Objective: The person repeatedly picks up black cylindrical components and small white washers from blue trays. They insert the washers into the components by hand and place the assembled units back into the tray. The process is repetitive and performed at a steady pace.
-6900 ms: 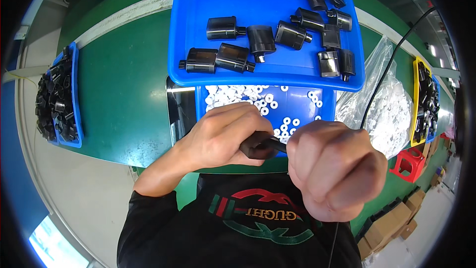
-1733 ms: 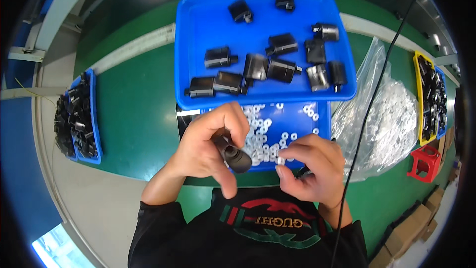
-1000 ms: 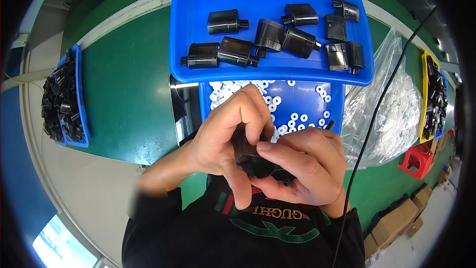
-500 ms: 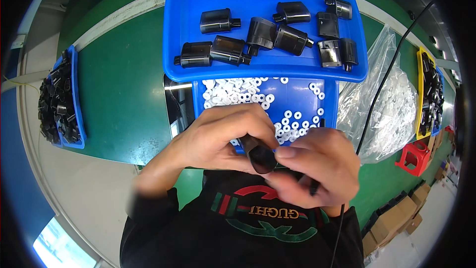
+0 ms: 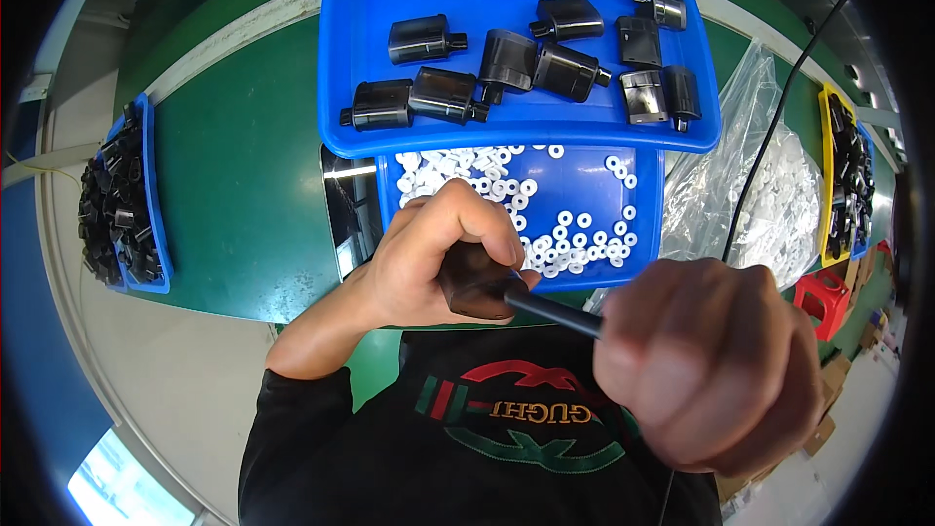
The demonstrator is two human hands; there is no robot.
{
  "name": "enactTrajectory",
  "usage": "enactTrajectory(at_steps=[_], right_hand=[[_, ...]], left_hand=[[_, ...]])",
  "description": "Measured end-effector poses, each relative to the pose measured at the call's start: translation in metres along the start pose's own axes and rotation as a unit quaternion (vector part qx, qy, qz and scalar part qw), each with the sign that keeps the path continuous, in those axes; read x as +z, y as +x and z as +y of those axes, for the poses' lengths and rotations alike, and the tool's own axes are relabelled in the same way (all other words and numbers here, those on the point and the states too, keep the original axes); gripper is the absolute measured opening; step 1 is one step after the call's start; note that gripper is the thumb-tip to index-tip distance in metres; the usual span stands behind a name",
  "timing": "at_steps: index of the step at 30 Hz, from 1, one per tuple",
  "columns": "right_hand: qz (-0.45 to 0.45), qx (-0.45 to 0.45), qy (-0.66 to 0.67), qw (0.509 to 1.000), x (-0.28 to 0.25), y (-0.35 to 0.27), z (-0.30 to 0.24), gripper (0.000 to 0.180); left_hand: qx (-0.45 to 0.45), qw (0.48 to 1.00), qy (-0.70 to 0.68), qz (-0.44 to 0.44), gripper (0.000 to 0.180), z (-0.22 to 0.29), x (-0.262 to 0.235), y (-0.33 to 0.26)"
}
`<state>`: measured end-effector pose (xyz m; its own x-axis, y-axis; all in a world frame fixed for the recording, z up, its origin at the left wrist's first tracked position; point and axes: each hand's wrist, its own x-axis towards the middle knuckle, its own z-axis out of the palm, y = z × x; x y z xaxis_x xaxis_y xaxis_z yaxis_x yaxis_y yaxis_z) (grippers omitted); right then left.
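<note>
My left hand (image 5: 404,258) is closed around a dark, see-through plastic cartridge (image 5: 470,284), with its flattened body tilted toward me. A thin black rod-shaped tool (image 5: 553,313) reaches from my right hand (image 5: 706,370) to the cartridge, its tip meeting the end beside my left fingers. The right fist is wrapped round the tool and somewhat blurred; the rest of the tool is hidden in it. Just beyond my hands, a lower blue tray (image 5: 584,185) holds many small white rings (image 5: 484,168).
An upper blue tray (image 5: 516,141) with several similar cartridges (image 5: 443,94) overlaps the lower one. A clear bag (image 5: 769,205) of white pieces lies right, crossed by a black cable (image 5: 769,141). Filled bins (image 5: 151,195) stand far left and right (image 5: 828,185). A red stool (image 5: 823,304) is at right.
My right hand has swung outward to the right and nearer, baring the black rod against the cartridge. The left hand has shifted slightly up and left, turning the cartridge.
</note>
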<state>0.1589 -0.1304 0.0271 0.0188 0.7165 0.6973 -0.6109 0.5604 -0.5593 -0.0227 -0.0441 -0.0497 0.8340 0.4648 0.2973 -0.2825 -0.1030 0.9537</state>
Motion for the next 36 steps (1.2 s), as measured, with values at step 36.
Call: enactTrajectory(at_steps=[36], right_hand=[[0.149,0.004,-0.220,0.964,0.031,-0.006,0.030,0.031]], left_hand=[[0.135,0.990,-0.027,0.037,0.051,-0.011,-0.004,0.001]])
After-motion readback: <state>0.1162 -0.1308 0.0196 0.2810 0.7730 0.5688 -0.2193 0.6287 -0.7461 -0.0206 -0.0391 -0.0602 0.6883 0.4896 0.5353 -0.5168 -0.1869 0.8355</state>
